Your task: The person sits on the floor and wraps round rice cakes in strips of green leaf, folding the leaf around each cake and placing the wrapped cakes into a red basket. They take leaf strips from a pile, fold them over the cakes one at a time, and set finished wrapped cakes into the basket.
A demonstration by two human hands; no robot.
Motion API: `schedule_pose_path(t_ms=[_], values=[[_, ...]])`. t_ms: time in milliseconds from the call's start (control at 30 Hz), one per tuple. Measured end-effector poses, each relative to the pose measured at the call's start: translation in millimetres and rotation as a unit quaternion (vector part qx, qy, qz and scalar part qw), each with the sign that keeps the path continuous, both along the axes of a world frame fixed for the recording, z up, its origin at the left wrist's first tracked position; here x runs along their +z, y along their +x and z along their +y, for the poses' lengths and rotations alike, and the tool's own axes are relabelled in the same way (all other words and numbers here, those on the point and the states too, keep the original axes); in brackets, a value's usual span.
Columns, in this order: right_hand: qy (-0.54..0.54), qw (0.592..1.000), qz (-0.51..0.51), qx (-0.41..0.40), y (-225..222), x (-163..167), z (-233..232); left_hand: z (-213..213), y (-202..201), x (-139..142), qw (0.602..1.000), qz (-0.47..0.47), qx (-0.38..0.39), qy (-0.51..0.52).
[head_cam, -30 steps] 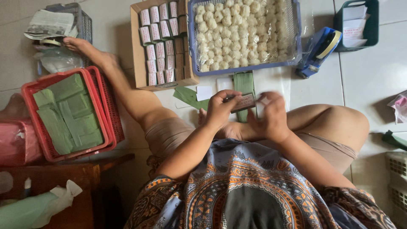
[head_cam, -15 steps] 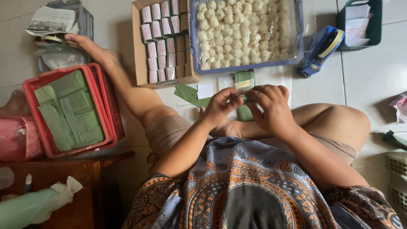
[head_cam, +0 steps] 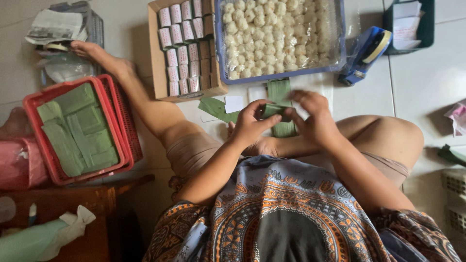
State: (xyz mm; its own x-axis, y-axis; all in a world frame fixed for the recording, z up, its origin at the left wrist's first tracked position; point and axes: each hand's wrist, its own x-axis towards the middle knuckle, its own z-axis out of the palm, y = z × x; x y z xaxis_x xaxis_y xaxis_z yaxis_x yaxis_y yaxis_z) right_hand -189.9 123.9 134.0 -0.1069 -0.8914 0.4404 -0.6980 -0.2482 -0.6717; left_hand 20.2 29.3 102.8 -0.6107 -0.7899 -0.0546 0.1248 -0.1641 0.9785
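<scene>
- Patterned garment [head_cam: 286, 213]: bottom centre of the frame, orange and blue print, worn by the seated person; bare knee at centre right, the other leg stretched toward the upper left.
- Left hand [head_cam: 250, 127]: centre of the frame, fingers curled, thumb and fingertips pinching the left end of a small green leaf wrap [head_cam: 274, 111].
- Right hand [head_cam: 315, 116]: just right of centre, fingers bent, closed on the right end of the same leaf wrap; the wrap sits between the two hands, raised above the lap.
- Leaf strips [head_cam: 280, 91]: green, flat on the floor just beyond the hands; one more lies to the left [head_cam: 216, 107], beside small white paper squares [head_cam: 234, 103].
- Red basket [head_cam: 36, 153]: left of the frame, on the floor, holding a stack of cut green leaves [head_cam: 77, 128].
- Wooden stool [head_cam: 63, 204]: lower left, with a pale green bundle tied in white at its near edge.
- Cardboard box [head_cam: 156, 68]: upper centre, filled with rows of small white-labelled wrapped packets [head_cam: 182, 46].
- Blue tray [head_cam: 221, 53]: upper centre right, lined with clear plastic, filled with pale round sweets [head_cam: 272, 36], touching the cardboard box.
- Blue tape dispenser [head_cam: 364, 56]: upper right, just beside the tray.
- Dark green bin [head_cam: 427, 29]: upper right corner, holding white papers.
- Wire basket [head_cam: 94, 26]: upper left, with papers and plastic bags, next to the foot.
</scene>
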Motion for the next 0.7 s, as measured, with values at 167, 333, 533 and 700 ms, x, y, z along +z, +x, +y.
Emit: schedule_pose_path(t_ms=[167, 333, 533, 700], values=[[-0.073, 0.854, -0.373, -0.356, -97, -93, -40, -4, 2, -6, 0.995, 0.058, 0.018, 0.082], [0.222, 0.636, -0.641, -0.368, -160, -110, -44, -5, 11, -11, 0.994, 0.026, 0.034, 0.103], [0.13, 0.652, -0.639, -0.388, -153, -99, -61, -6, 24, -12, 0.995, 0.035, 0.04, 0.083], [-0.034, 0.651, -0.675, -0.346, -128, -102, -51, -11, 29, -7, 0.99, 0.025, 0.058, 0.124]])
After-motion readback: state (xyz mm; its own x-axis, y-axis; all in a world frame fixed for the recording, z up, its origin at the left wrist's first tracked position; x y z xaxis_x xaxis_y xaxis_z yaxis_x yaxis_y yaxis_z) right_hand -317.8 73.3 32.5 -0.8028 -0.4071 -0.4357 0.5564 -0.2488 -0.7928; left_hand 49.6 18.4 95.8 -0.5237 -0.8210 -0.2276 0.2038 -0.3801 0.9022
